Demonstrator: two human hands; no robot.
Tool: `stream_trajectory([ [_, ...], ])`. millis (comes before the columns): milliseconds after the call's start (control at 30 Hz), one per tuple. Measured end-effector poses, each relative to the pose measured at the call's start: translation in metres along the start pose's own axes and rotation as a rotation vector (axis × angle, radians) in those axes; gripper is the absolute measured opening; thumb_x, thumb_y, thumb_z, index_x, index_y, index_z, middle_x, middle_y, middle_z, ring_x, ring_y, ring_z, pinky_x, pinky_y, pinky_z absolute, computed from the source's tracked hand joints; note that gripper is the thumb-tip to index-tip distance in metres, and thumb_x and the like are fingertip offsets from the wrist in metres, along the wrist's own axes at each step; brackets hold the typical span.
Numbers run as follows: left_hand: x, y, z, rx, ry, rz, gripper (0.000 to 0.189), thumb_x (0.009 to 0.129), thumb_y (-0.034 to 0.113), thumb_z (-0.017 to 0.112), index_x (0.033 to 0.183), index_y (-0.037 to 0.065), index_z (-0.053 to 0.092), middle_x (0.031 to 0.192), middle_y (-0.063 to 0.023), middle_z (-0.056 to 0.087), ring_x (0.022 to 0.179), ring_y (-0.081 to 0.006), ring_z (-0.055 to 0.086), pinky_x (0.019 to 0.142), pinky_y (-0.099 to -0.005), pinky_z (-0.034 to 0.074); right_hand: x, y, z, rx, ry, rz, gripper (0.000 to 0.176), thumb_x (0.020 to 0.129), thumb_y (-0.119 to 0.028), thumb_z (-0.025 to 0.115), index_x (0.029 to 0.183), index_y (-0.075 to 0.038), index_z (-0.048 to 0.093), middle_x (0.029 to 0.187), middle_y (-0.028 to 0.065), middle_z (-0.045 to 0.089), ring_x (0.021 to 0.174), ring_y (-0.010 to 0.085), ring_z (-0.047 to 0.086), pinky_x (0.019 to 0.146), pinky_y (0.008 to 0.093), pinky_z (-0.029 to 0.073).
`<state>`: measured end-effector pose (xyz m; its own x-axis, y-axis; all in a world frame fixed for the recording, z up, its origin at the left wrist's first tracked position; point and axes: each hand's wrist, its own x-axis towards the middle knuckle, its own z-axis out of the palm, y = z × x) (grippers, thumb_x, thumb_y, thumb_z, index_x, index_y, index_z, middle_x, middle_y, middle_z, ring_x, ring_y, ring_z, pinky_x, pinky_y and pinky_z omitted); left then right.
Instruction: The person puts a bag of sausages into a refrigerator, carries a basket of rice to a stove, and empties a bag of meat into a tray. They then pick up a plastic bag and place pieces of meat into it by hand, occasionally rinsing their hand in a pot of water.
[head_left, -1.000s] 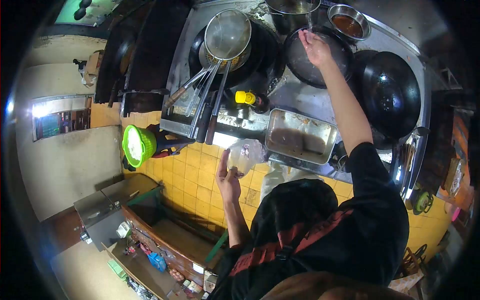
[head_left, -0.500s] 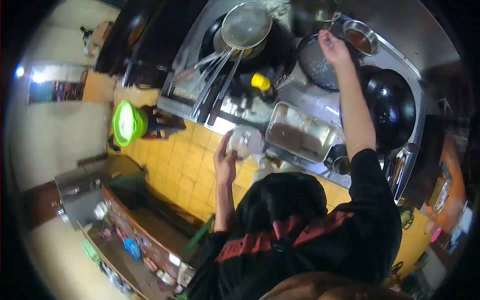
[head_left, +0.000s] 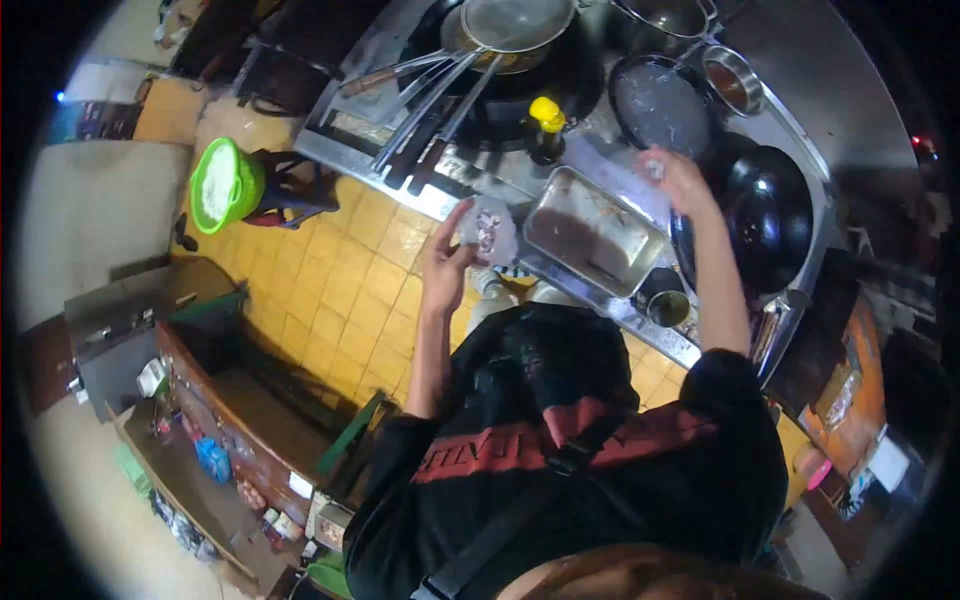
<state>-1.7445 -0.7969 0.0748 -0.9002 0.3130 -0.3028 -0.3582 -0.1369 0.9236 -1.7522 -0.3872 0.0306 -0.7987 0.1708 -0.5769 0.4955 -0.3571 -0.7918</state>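
Note:
My left hand [head_left: 445, 262] is closed on the rim of a translucent bowl [head_left: 489, 234] with small pale and dark pieces in it. The bowl is in front of the stove's edge, left of a rectangular metal tray [head_left: 585, 262] holding brownish liquid. My right hand [head_left: 682, 184] is above the worktop between the tray and the black wok [head_left: 770, 218]. Its fingers are pinched around something small and whitish, too small to name. Beyond it sits a dark round pan [head_left: 661, 105] with whitish bits and a utensil resting on its rim.
A wire strainer [head_left: 518, 18] lies over a big wok, its handles reaching toward me. Nearby stands a yellow-capped bottle [head_left: 546, 130]. A metal bowl of reddish sauce [head_left: 733, 82] is at the back right. On the left is a green basket [head_left: 227, 187] with white contents.
My right hand has come back from over the dark pan toward the tray, now with something whitish at its fingertips. My left hand still holds the bowl. The camera view has shifted a little.

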Motion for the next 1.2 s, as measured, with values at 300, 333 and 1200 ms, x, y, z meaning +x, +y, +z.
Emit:
stream_trajectory([
  [300, 0.001, -0.003, -0.002, -0.009, -0.021, -0.024, 0.064, 0.075, -0.013, 0.047, 0.135, 0.008, 0.047, 0.127, -0.0085, 0.054, 0.092, -0.0147, 0.061, 0.069, -0.0256, 0.052, -0.057, 0.032, 0.126, 0.432, -0.507, 0.225, 0.047, 0.095, -0.033, 0.038, 0.113, 0.007, 0.056, 0.121, 0.0218, 0.057, 0.116, 0.0336, 0.054, 0.101, 0.0402, 0.042],
  [333, 0.001, -0.006, -0.002, -0.008, -0.021, -0.008, 0.064, 0.075, -0.013, 0.048, 0.136, 0.009, 0.047, 0.127, -0.0085, 0.054, 0.092, -0.0146, 0.061, 0.069, -0.0256, 0.052, -0.054, 0.041, 0.143, 0.474, -0.535, 0.261, 0.046, 0.095, -0.034, 0.039, 0.111, 0.005, 0.057, 0.120, 0.0201, 0.058, 0.115, 0.0313, 0.055, 0.100, 0.0406, 0.041],
  [1200, -0.009, 0.001, 0.002, -0.040, 0.199, -0.067, 0.066, 0.073, -0.013, 0.041, 0.138, -0.005, 0.037, 0.143, -0.0155, 0.040, 0.129, -0.0238, 0.042, 0.102, -0.0324, 0.036, 0.175, 0.027, -0.082, -1.633, 0.562, -0.204, 0.046, 0.082, -0.030, 0.057, 0.119, -0.002, 0.058, 0.115, 0.0238, 0.060, 0.112, 0.0348, 0.056, 0.102, 0.0431, 0.038],
])
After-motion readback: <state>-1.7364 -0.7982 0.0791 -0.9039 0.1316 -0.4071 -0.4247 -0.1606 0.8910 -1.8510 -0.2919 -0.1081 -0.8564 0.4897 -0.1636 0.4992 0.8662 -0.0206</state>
